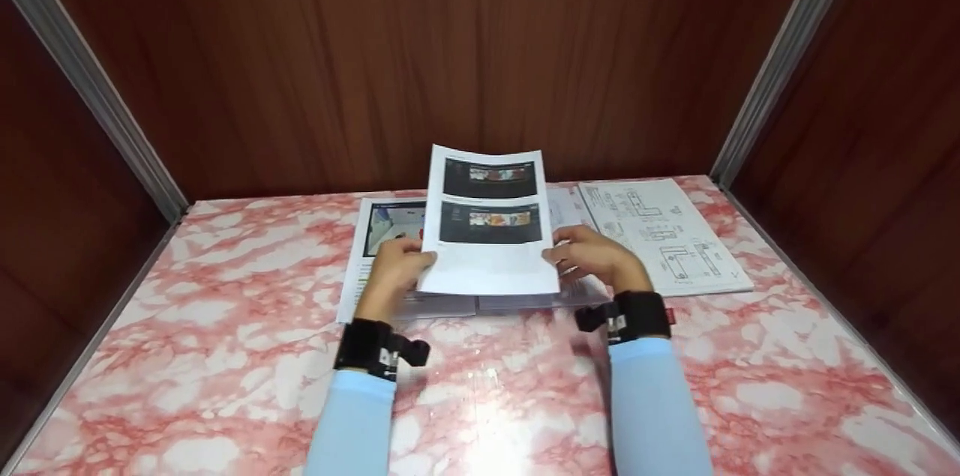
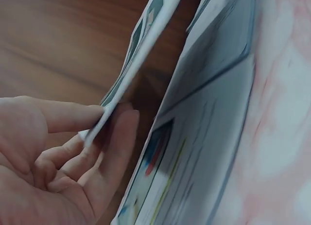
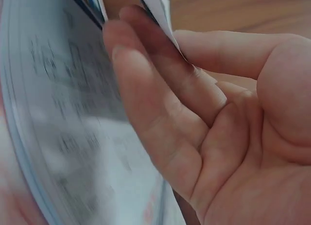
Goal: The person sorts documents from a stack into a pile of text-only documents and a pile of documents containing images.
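A white printed paper (image 1: 487, 266) with two dark picture blocks is held up off the table, tilted, in the head view. My left hand (image 1: 391, 266) pinches its left edge between thumb and fingers. On the opposite edge, my right hand (image 1: 600, 257) pinches it in the same way. The left wrist view shows the paper's edge (image 2: 141, 55) clamped by the thumb, with the other fingers behind. In the right wrist view the paper's corner (image 3: 163, 16) sits between thumb and fingers. Whether it is one sheet or more, I cannot tell.
Below the held paper lie other printed papers (image 1: 442, 306), one at left with a colour photo (image 1: 391, 225). Pages with line drawings (image 1: 667, 236) lie to the right. The red-and-white marbled table (image 1: 225, 356) meets a brown wood-grain wall (image 1: 375, 71) behind, with panels at both sides.
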`<state>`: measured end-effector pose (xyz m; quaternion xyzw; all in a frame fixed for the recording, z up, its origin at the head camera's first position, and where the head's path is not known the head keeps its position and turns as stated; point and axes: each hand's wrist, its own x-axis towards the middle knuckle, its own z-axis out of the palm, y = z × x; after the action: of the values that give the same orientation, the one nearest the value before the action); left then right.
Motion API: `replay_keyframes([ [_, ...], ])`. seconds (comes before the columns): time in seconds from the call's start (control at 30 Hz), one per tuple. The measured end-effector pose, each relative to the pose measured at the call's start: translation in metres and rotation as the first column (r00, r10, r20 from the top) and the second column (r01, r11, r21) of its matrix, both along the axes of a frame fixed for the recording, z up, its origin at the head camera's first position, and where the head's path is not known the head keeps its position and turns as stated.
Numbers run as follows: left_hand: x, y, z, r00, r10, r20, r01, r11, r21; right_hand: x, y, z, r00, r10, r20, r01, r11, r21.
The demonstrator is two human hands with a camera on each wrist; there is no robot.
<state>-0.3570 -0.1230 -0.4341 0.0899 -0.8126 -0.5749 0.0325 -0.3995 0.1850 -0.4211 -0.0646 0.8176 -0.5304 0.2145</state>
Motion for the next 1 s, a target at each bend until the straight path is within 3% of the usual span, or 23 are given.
replay_keyframes([
  [0.1,0.005,-0.019,0.003,1.000,0.009,0.010,-0.008,1.000,-0.022,0.001,-0.019,-0.002,1.000,-0.008,-0.001,0.008,1.000,-0.026],
  [0.27,0.015,-0.049,0.007,0.997,0.070,0.029,-0.068,0.997,-0.040,0.007,-0.057,-0.004,0.997,0.010,-0.071,-0.012,1.000,-0.026],
  [0.5,0.028,-0.080,0.008,0.990,0.113,0.090,-0.114,0.994,0.001,0.011,-0.097,-0.013,0.989,0.016,-0.150,-0.016,1.000,0.007],
  [0.63,0.033,-0.092,0.006,0.975,0.131,0.177,-0.128,0.991,-0.028,0.012,-0.105,-0.020,0.991,0.030,-0.134,-0.028,0.999,0.014],
  [0.73,0.033,-0.098,0.004,0.970,0.126,0.206,-0.126,0.992,-0.014,0.012,-0.110,-0.026,0.992,0.055,-0.118,-0.054,0.998,0.006],
  [1.0,0.028,-0.103,-0.006,0.974,0.127,0.186,-0.131,0.991,0.005,0.012,-0.116,-0.035,0.993,0.085,-0.079,-0.087,0.996,-0.024],
])
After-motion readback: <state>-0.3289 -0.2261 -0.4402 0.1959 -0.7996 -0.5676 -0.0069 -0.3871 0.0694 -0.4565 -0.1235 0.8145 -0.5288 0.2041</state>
